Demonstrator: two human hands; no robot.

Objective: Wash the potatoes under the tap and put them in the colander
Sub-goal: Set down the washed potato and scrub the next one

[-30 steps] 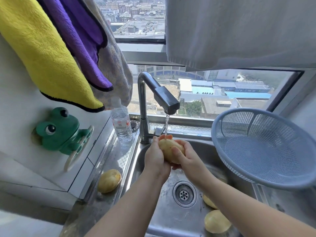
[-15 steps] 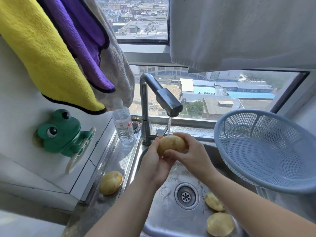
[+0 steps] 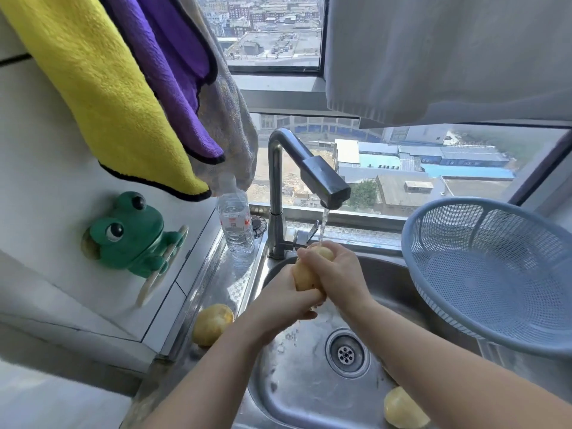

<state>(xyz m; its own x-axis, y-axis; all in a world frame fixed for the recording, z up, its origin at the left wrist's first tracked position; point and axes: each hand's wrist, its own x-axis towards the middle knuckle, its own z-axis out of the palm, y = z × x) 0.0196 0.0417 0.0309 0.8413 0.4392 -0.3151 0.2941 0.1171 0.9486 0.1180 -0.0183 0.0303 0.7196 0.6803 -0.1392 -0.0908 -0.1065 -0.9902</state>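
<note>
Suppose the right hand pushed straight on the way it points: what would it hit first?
Probably the tap, standing just beyond the right hand and the potato it holds; depth is unclear.

A potato (image 3: 305, 274) is held under the tap (image 3: 325, 184), over the sink (image 3: 297, 394). The colander (image 3: 495, 274) is set to the sink's right, a bottle (image 3: 235, 224) and second potato (image 3: 213, 324) to its left, a third potato (image 3: 402, 408) inside it.
</note>
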